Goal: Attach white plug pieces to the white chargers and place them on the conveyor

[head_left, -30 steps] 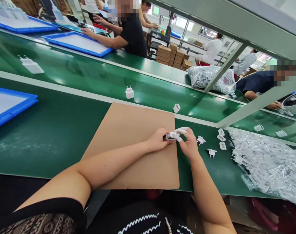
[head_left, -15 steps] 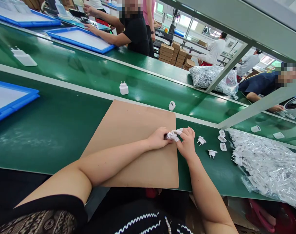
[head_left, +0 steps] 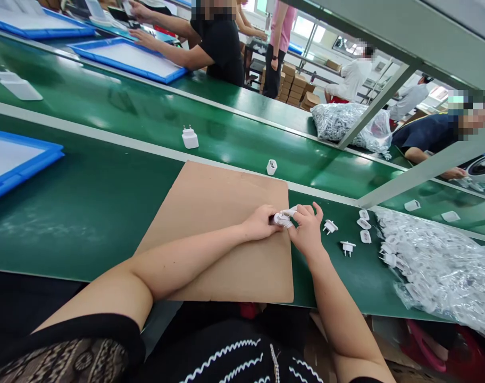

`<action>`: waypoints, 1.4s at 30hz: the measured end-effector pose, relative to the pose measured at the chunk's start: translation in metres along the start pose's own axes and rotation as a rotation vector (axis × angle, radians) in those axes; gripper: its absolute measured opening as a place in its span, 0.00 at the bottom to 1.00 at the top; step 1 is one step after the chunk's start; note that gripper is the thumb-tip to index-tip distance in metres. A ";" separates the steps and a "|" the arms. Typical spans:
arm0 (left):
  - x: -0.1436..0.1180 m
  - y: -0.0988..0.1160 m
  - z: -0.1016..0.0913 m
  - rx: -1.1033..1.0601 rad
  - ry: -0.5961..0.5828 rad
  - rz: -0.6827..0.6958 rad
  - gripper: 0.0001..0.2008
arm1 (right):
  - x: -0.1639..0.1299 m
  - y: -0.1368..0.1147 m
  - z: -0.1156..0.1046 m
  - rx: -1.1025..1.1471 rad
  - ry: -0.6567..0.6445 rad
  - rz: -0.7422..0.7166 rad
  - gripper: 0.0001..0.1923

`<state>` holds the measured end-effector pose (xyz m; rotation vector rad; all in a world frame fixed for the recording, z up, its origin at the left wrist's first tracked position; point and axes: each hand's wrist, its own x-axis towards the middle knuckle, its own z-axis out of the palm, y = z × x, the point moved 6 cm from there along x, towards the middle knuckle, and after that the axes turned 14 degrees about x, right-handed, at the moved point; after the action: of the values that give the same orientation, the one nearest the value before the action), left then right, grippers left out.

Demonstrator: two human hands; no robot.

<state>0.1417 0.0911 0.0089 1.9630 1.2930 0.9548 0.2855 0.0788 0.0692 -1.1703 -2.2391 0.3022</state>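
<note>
My left hand and my right hand meet over the right edge of a brown cardboard sheet and pinch one small white charger part between their fingertips. White finger cots cover some of my right fingers. Just right of my right hand, loose white plug pieces lie on the green bench, with another plug piece and small caps beyond them.
A heap of clear-bagged white parts fills the right side. On the conveyor belt behind the cardboard sit a white charger and a small white shell. A blue tray lies left. Other people work across the belt.
My hands stay together on the part with slight finger shifts. The charger and shell on the belt have drifted left. A person in pink has walked into the background.
</note>
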 end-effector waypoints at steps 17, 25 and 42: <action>0.041 -0.047 -0.043 0.032 0.059 -0.317 0.19 | -0.025 0.095 -0.048 -0.033 0.226 0.459 0.31; 0.111 -0.117 -0.155 0.399 0.448 -0.566 0.21 | -0.045 0.137 -0.047 -0.116 -0.013 0.765 0.26; 0.132 -0.060 -0.139 0.980 -0.069 0.001 0.13 | -0.026 0.112 -0.020 1.226 0.366 0.682 0.28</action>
<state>0.0324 0.2482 0.0718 2.6417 1.9331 0.2088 0.3842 0.1222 0.0248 -1.0447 -0.8900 1.3479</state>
